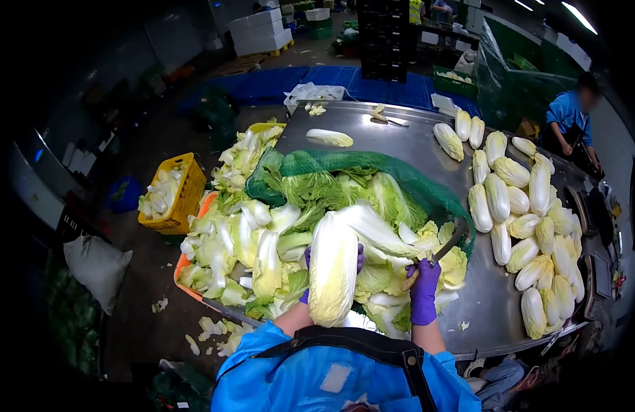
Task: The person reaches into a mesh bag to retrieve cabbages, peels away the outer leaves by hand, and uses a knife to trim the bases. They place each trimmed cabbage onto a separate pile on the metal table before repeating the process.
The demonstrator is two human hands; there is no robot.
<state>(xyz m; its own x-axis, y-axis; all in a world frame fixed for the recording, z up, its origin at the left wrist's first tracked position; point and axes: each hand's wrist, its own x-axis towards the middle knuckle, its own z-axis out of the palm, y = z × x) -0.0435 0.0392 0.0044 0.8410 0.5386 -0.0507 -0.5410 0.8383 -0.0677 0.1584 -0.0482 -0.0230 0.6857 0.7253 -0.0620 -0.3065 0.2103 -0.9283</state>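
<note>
A pale napa cabbage [333, 271] stands upright in front of my body, with my left hand [360, 257] closed around its back; most of that purple-gloved hand is hidden behind it. My right hand [424, 292], also in a purple glove, is wrapped round the handle of a knife [452, 242], whose dark curved blade points up and to the right. Loose outer cabbage leaves [262, 264] lie heaped around both hands. Just beyond them, a green mesh bag [372, 161] holds leafy green cabbages [393, 199].
Many trimmed cabbages [516, 199] are piled along the right of the metal table [475, 302]. Another knife [389, 121] lies near its far edge. A yellow crate [187, 189] of leaves stands at left. A co-worker [571, 117] is at far right.
</note>
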